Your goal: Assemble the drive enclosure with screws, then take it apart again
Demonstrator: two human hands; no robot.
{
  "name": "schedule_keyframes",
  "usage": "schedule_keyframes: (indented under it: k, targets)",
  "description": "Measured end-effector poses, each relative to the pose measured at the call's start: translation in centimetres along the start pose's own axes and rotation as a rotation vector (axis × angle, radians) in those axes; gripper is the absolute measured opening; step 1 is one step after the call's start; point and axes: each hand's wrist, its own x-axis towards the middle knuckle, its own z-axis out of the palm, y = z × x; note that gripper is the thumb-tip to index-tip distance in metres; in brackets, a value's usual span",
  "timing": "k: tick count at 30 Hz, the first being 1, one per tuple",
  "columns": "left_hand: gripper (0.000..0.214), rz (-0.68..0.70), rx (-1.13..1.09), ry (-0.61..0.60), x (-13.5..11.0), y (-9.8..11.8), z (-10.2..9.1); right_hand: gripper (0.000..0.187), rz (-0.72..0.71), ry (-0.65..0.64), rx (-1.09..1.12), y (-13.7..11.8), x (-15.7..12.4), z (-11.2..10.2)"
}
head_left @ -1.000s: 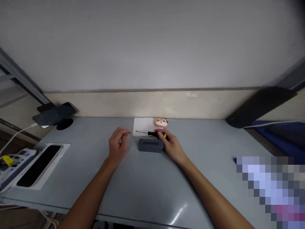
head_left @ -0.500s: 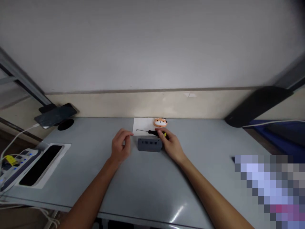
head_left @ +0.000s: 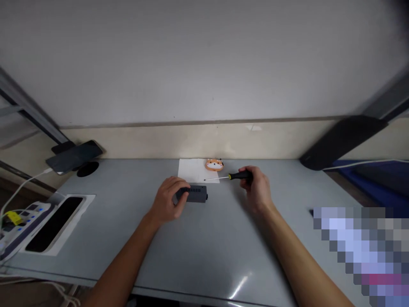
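A small dark grey box with vent slots lies on the grey table near the back wall. My left hand is closed round its left end. My right hand holds a screwdriver by its black handle, a little to the right of the box. The thin shaft points left, its tip over a white sheet of paper. A small orange animal-face figure sits at the back edge of that sheet.
A phone on a stand is at the back left, and a power strip and a black slot in a white frame lie at the left. A black lamp head leans at the back right.
My left hand moved right and took hold of the box's left end. My right hand lifted the screwdriver off the paper and carried it to the right.
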Motion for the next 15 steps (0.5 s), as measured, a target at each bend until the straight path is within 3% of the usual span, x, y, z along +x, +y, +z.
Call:
schedule_keyframes:
  k: [15]
  targets:
    - [0.028, 0.07, 0.186, 0.012, 0.4, 1.5, 1.3, 0.023, -0.02, -0.074, -0.125, 0.3, -0.8, 0.5]
